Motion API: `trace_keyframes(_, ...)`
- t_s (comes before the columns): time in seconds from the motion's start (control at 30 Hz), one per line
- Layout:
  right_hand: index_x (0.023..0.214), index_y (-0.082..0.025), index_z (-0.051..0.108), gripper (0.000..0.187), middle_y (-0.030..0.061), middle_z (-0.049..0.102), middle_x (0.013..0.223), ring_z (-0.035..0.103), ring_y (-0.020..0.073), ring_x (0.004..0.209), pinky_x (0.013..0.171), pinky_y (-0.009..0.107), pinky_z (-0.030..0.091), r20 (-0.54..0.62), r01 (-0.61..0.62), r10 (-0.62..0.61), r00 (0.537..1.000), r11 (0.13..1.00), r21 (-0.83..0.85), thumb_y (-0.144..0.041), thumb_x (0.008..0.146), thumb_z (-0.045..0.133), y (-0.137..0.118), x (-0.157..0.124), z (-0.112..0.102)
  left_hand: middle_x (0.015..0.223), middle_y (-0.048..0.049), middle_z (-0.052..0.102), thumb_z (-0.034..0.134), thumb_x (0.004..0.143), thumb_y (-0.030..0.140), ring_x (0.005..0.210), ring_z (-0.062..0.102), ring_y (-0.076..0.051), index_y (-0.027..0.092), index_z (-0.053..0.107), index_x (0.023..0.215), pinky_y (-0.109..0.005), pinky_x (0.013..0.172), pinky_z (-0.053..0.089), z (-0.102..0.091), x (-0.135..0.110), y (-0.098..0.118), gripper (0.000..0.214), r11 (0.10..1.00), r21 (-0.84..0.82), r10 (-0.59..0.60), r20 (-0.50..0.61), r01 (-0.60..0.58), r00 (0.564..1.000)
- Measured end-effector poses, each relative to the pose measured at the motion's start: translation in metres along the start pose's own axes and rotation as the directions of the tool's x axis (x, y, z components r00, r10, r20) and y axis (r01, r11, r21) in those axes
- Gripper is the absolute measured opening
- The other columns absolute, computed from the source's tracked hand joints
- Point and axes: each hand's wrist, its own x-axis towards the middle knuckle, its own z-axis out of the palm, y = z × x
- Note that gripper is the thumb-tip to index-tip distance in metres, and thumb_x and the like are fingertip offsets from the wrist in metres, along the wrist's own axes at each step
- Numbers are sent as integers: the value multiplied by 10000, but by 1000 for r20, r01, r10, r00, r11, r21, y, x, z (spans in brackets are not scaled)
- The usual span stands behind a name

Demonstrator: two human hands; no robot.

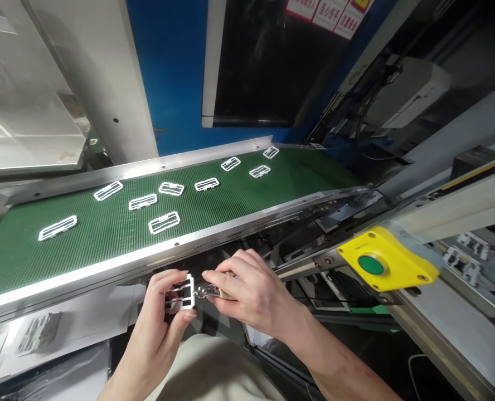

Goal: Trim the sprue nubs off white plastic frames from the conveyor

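The left hand (158,312), at the lower centre of the view, grips a white slotted plastic part (192,292). The fingers bear on the upper edge of the part and the thumb on its lower edge, with the slots lying crosswise between them. The part is located just left of centre, below the near rail of the conveyor.

The right hand (251,287), to the right of the part, has its fingers closed around the handles of metal pliers (208,291). The head of the pliers points left and is positioned at the right edge of the part. Contact between the tool tip and the part cannot be confirmed from this angle.

A green conveyor belt (105,245) runs from the left edge to the right of centre. At least nine loose white slotted pieces (164,223) lie on it, spaced apart. A metal side rail (117,262) borders the near side of the belt.

A yellow control box (402,266) with a green push button (372,265) is mounted at the right. Behind the belt, at upper centre, stands a blue machine panel (172,72) with a dark window (264,67). Red-and-white warning labels (329,16) are fixed at the upper right.
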Motion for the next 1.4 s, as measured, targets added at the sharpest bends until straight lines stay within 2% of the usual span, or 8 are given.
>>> trace_keyframes(0.23,1232,-140,799,173,5,733,853,583,223,773,723,398,462,42,61,-56,998,992,-110,-217,1079,776,2,5,8,1296,-19,693,631,1170,425,1075,734,-156,383,599,1458,-222,930,609,-2,-5,2,293,988,-29,-154,-14,153,988)
trace_keyframes(0.3,1240,-128,804,174,14,757,856,618,215,754,708,384,493,23,66,-65,998,997,-39,-224,1105,748,4,6,12,1290,-17,734,631,1169,437,1071,753,-168,388,620,1450,-242,937,612,-3,-5,4,286,979,-78,-188,0,187,982)
trace_keyframes(0.43,1319,-118,793,342,37,797,966,725,174,841,795,306,579,-14,-26,32,999,946,324,-414,1160,731,7,7,11,1414,-31,766,499,1207,478,1263,728,-214,386,697,1481,-279,1089,593,-4,-6,3,350,930,-292,-212,67,223,975)
trace_keyframes(0.57,1407,-142,767,421,104,822,1226,740,284,1097,1002,441,550,88,-113,101,991,985,132,-413,1092,832,7,11,-6,1402,-57,777,365,1220,547,1272,708,-258,344,800,1381,-325,1075,619,-4,-5,0,506,822,-532,-181,92,202,979)
trace_keyframes(0.63,1407,-146,763,404,100,823,1285,738,282,1135,1026,444,536,124,-117,101,987,984,134,-365,1079,852,5,14,-16,1339,-76,791,379,1207,582,1253,711,-270,315,828,1332,-331,1028,632,-4,-5,-1,537,803,-573,-157,66,166,985)
trace_keyframes(0.73,1380,-165,777,359,57,835,1258,741,232,1088,983,404,530,111,-96,75,991,975,203,-352,1082,849,0,20,-25,1224,-97,808,398,1187,634,1183,726,-282,278,848,1272,-353,991,627,-6,-4,-2,580,809,-570,-131,59,141,990)
trace_keyframes(1.03,1220,-202,816,271,5,787,1045,677,194,910,815,392,459,141,54,-72,987,991,124,-410,1057,878,-13,32,-26,1105,-75,787,427,1177,649,1047,708,-290,296,812,1198,-399,943,551,-14,0,-6,522,872,-483,-28,122,84,992)
trace_keyframes(1.4,1204,-195,815,228,-9,742,975,673,175,898,820,370,457,215,83,-102,971,992,97,-397,1101,832,-15,33,-25,1025,-55,791,408,1198,607,942,733,-245,305,793,1175,-344,866,577,-24,9,1,490,946,-322,77,118,-35,990)
